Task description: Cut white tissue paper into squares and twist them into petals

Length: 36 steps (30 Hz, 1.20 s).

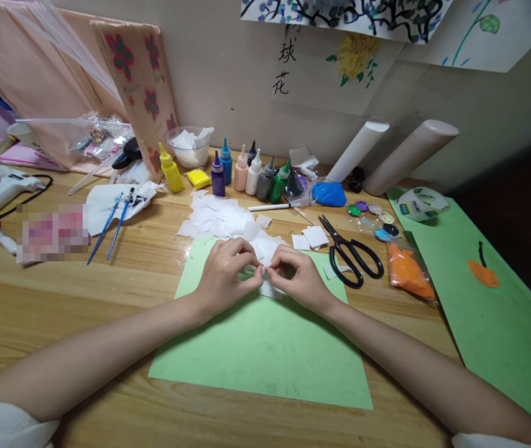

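Observation:
My left hand [230, 274] and my right hand [297, 277] meet over the upper part of a green sheet [265, 348]. The fingertips of both hands pinch a small bit of white paper [264, 269] between them. Just below the fingertips a white paper square [271, 290] lies on the green sheet. Behind my hands spreads a loose pile of white paper squares [221, 218]. A few more squares [311, 238] lie to the right of the pile, beside black-handled scissors [349, 255].
Paint bottles [252, 174] stand behind the pile, near a plastic bowl [189, 149]. Two brushes [119, 227] and a glue gun [4, 186] lie on the left. At the right are a bag of orange clay [409, 272], a tape roll [421, 204] and more green sheets [489, 336].

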Each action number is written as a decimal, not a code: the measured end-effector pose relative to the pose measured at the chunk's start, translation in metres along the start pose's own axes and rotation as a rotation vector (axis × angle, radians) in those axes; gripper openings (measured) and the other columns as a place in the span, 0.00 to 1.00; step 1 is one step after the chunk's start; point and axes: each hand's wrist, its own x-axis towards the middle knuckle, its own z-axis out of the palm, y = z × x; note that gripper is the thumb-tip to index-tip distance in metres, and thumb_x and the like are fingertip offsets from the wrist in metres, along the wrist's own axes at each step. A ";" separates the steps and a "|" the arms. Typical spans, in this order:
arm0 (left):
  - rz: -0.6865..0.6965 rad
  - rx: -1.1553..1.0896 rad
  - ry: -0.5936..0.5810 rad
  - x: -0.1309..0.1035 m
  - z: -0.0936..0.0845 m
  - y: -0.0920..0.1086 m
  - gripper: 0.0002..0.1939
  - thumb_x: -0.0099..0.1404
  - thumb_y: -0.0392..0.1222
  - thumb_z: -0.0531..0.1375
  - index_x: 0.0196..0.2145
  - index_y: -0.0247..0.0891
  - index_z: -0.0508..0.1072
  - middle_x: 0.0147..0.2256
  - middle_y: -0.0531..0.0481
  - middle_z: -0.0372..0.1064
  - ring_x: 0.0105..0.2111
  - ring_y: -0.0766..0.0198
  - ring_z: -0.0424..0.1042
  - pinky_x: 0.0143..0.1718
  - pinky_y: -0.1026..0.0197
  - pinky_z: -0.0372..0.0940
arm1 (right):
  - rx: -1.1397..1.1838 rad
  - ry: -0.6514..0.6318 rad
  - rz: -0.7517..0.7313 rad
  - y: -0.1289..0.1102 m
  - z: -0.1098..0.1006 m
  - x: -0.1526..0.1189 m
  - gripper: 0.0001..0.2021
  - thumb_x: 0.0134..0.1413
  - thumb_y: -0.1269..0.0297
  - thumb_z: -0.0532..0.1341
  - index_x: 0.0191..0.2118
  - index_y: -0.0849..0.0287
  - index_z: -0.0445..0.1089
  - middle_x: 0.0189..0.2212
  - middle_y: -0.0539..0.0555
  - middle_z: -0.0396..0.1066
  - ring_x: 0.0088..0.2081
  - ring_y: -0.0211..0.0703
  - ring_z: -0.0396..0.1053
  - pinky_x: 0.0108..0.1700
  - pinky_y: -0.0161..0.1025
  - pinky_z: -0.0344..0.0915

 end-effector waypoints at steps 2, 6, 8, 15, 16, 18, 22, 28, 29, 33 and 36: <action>-0.002 -0.006 0.003 0.000 0.000 0.000 0.03 0.57 0.38 0.59 0.28 0.39 0.73 0.32 0.51 0.69 0.34 0.65 0.67 0.36 0.59 0.56 | -0.004 0.000 0.012 0.000 0.000 0.000 0.07 0.49 0.72 0.59 0.22 0.59 0.63 0.22 0.49 0.60 0.27 0.37 0.58 0.28 0.36 0.54; 0.017 -0.004 0.004 0.000 0.000 0.000 0.04 0.58 0.40 0.60 0.31 0.41 0.75 0.32 0.52 0.69 0.35 0.65 0.67 0.36 0.58 0.55 | -0.019 -0.011 0.019 0.000 0.000 0.000 0.06 0.51 0.69 0.59 0.24 0.59 0.66 0.23 0.50 0.61 0.27 0.38 0.58 0.28 0.36 0.54; 0.022 0.000 0.007 -0.001 -0.001 0.000 0.04 0.58 0.39 0.59 0.29 0.40 0.74 0.31 0.52 0.69 0.34 0.65 0.67 0.36 0.59 0.55 | -0.034 -0.014 0.008 0.000 0.001 -0.001 0.07 0.51 0.68 0.59 0.24 0.59 0.65 0.22 0.50 0.61 0.27 0.38 0.58 0.28 0.36 0.54; -0.001 -0.010 -0.009 0.000 0.000 0.001 0.03 0.55 0.36 0.59 0.25 0.37 0.69 0.29 0.53 0.67 0.32 0.66 0.67 0.36 0.59 0.55 | -0.050 -0.021 -0.020 -0.001 0.000 -0.001 0.08 0.49 0.72 0.59 0.23 0.59 0.61 0.23 0.49 0.60 0.27 0.37 0.58 0.28 0.36 0.53; -0.011 -0.018 -0.014 0.000 0.000 0.001 0.03 0.55 0.36 0.60 0.25 0.37 0.68 0.29 0.53 0.67 0.32 0.66 0.66 0.36 0.59 0.55 | -0.046 -0.018 -0.019 -0.002 0.000 -0.001 0.08 0.49 0.72 0.59 0.23 0.59 0.61 0.23 0.48 0.60 0.27 0.37 0.58 0.28 0.36 0.53; -0.046 -0.034 -0.022 0.001 0.000 0.001 0.03 0.55 0.36 0.60 0.25 0.36 0.67 0.29 0.53 0.66 0.32 0.66 0.66 0.36 0.60 0.55 | -0.035 -0.012 -0.010 -0.002 0.000 0.000 0.09 0.50 0.71 0.59 0.22 0.59 0.61 0.22 0.48 0.59 0.27 0.37 0.57 0.28 0.35 0.53; -0.151 -0.074 -0.025 0.002 -0.001 0.000 0.03 0.56 0.36 0.59 0.26 0.37 0.67 0.30 0.53 0.65 0.30 0.67 0.64 0.35 0.60 0.56 | -0.016 0.020 0.033 -0.001 0.000 0.001 0.09 0.50 0.71 0.59 0.22 0.59 0.60 0.23 0.48 0.58 0.26 0.36 0.56 0.28 0.35 0.52; -0.108 -0.087 -0.080 0.003 -0.002 0.001 0.03 0.59 0.39 0.59 0.33 0.39 0.70 0.34 0.53 0.67 0.34 0.66 0.66 0.39 0.59 0.55 | 0.006 0.008 0.033 -0.001 0.000 0.001 0.08 0.51 0.72 0.58 0.23 0.59 0.62 0.23 0.48 0.59 0.27 0.36 0.57 0.29 0.35 0.53; -0.106 -0.087 -0.084 0.003 -0.002 0.001 0.03 0.60 0.39 0.59 0.32 0.39 0.70 0.34 0.53 0.67 0.34 0.66 0.66 0.39 0.59 0.55 | 0.008 0.007 0.029 -0.001 0.000 0.001 0.08 0.51 0.72 0.58 0.23 0.59 0.62 0.23 0.48 0.60 0.27 0.36 0.57 0.29 0.35 0.53; -0.137 -0.088 -0.078 0.003 -0.001 0.001 0.02 0.60 0.37 0.57 0.29 0.38 0.68 0.32 0.53 0.67 0.34 0.66 0.66 0.38 0.59 0.55 | -0.002 0.021 0.028 -0.002 0.000 0.001 0.08 0.50 0.72 0.58 0.23 0.59 0.62 0.23 0.48 0.59 0.27 0.36 0.57 0.28 0.35 0.53; -0.207 -0.093 -0.032 0.005 0.000 -0.001 0.02 0.61 0.36 0.56 0.30 0.37 0.65 0.32 0.53 0.66 0.32 0.66 0.64 0.37 0.59 0.56 | -0.002 0.064 0.034 -0.001 0.000 0.000 0.07 0.50 0.73 0.58 0.23 0.59 0.61 0.23 0.48 0.58 0.27 0.37 0.57 0.29 0.35 0.53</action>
